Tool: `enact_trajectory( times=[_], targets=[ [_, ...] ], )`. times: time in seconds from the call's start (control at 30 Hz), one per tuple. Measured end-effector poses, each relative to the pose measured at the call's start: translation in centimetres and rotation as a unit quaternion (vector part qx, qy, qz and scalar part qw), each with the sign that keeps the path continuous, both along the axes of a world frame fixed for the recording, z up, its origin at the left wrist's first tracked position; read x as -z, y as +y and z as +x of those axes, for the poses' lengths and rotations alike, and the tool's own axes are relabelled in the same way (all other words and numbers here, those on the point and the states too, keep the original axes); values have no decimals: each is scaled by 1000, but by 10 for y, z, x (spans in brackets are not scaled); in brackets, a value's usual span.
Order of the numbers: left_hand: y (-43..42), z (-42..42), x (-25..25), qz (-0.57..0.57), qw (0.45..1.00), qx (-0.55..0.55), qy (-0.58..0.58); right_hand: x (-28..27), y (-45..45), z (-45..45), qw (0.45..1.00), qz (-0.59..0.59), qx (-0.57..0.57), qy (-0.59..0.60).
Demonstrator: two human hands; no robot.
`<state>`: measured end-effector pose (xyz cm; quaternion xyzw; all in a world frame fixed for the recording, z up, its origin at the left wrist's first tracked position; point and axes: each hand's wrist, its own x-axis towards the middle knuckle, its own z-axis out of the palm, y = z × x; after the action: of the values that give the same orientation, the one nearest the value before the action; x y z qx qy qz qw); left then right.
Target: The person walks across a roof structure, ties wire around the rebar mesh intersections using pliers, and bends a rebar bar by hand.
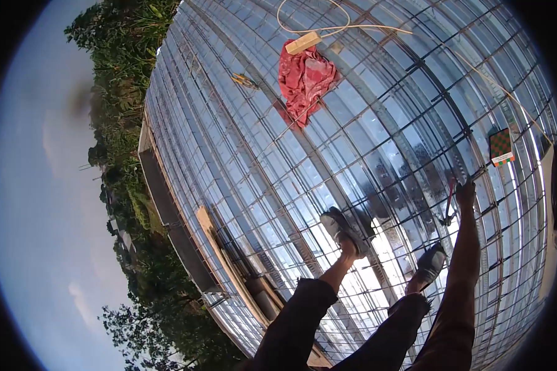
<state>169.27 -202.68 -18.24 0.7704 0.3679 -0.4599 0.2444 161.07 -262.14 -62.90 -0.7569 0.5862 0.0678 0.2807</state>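
Note:
My right hand (466, 194) reaches down to the steel rebar mesh (408, 133), its fingers closed around a tool with a thin red handle and a dark head, which looks like pincers (450, 207). The head of the pincers is down at the bars; whether it grips one is too small to make out. My left hand is out of view. My two shod feet, the left shoe (342, 231) and the right shoe (431, 264), stand on the mesh over shiny ribbed metal decking (368, 127).
A crumpled red cloth (306, 83) lies on the mesh, with a pale power strip (304, 43) and its cable above it. Yellow-handled pliers (244, 80) and a checkered box (501, 147) lie farther off. Boards (220, 244) line the deck edge; trees stand beyond.

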Motion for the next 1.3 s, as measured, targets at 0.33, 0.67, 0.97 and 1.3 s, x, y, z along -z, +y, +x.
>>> enact_trajectory(
  times=[0.33, 0.67, 0.97, 1.3],
  targets=[
    [26, 39, -54, 59, 995, -82, 7, -25, 64, -16, 936, -51, -347, -15],
    [-106, 161, -37, -206, 978, -29, 6, -380, 176, 134, 856, 319, 239, -328],
    [-227, 327, -78, -523, 787, -219, -244, -588, 269, 318, 887, 361, -76, -280],
    [-257, 460, -105, -406, 884, 97, -211, -594, 224, 479, 888, 302, -289, -195]
  ],
)
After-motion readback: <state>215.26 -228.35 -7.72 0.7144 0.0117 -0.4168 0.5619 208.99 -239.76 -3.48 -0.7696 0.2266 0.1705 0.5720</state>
